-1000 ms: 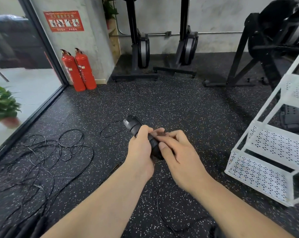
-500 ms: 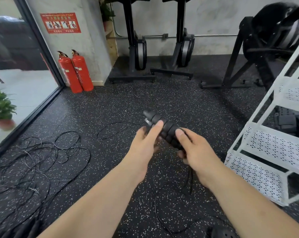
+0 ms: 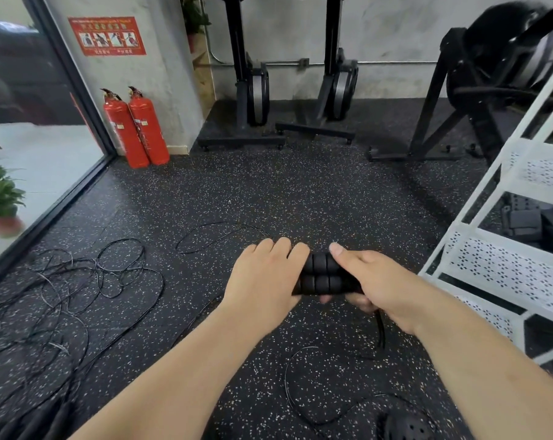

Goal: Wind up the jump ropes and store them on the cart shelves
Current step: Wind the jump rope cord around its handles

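Together, left hand (image 3: 262,281) and right hand (image 3: 380,287) clasp two black ribbed foam handles (image 3: 321,274) (fingers curled round them). Both sit just left of the white perforated metal cart (image 3: 503,271).

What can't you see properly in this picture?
Head view:
Both ends of the jump rope handles: covered by the left hand and right hand gripping them.
Words on the red poster: too small.
White cart: cut off by the right edge.
Round black object: cut off by the bottom edge, unidentifiable.
Rope tangle on the floor: too overlapped to count.
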